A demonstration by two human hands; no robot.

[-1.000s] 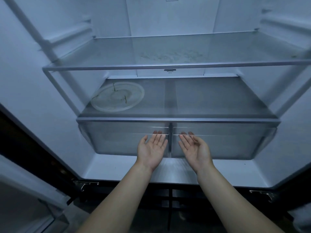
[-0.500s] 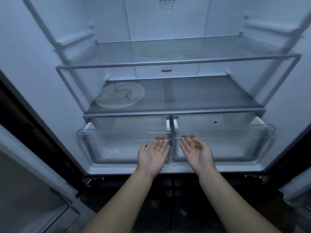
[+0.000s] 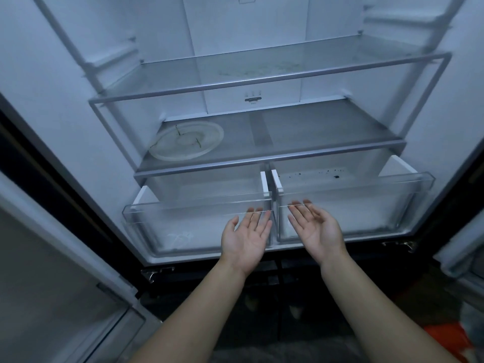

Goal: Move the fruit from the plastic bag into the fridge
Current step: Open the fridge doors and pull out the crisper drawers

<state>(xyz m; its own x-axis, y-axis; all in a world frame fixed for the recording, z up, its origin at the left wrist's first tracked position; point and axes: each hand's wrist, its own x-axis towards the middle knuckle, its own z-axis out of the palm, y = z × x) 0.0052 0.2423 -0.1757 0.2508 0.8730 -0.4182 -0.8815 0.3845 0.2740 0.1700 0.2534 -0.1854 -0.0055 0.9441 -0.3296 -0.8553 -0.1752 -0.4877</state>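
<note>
The fridge [image 3: 65, 106] stands open in front of me, its shelves bare of fruit. Two clear crisper drawers are pulled out at the bottom: the left drawer [image 3: 162, 213] and the right drawer [image 3: 387, 189]. My left hand [image 3: 247, 238] is palm up with straight fingers, its fingertips under the left drawer's front lip. My right hand [image 3: 315, 230] is palm up too, fingertips at the right drawer's front lip. Both hands hold nothing. No fruit shows. An orange thing [image 3: 445, 339], perhaps the plastic bag, lies at the lower right.
A round clear plate [image 3: 167, 150] lies on the left of the lower glass shelf [image 3: 327, 132]. The upper glass shelf [image 3: 262, 66] holds nothing. The left door [image 3: 52, 297] and right door [image 3: 463, 247] hang open at either side. Dark specks dot the right drawer's back.
Both drawers have slid out toward me, from shut under the shelf to well pulled out. My hands came back with them, palms up, and the view pulled away from the fridge.
</note>
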